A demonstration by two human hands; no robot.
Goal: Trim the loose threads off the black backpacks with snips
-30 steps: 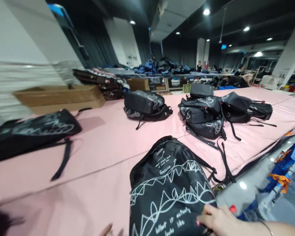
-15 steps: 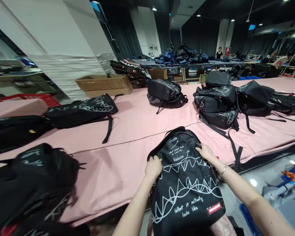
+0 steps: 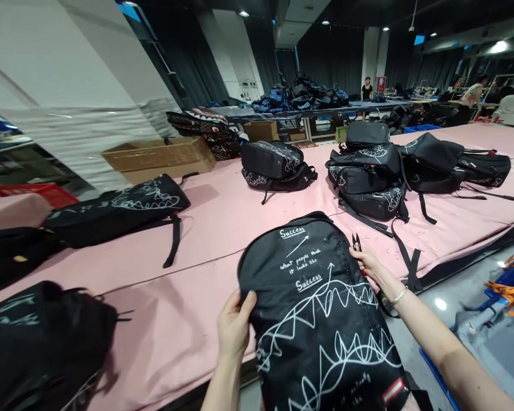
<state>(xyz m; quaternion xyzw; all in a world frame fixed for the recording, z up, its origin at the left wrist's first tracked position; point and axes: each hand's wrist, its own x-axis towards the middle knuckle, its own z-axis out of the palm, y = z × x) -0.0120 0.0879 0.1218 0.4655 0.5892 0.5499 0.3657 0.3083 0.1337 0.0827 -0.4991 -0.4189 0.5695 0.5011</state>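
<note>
The black backpack [image 3: 317, 319] at lower centre is held by opposite edges, apparently to level its front; fingers of left hand [image 3: 235, 326] and right hand [image 3: 367, 264] are closed on it, snips [image 3: 357, 244] tucked in the latter.

smooth, faintly glossy black fabric backpack [image 3: 300, 319]; matt cloth-covered table [image 3: 188, 308]

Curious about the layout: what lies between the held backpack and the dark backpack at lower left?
In the head view: the left hand gripping the held backpack, then pink tabletop, reaching the dark backpack.
</note>
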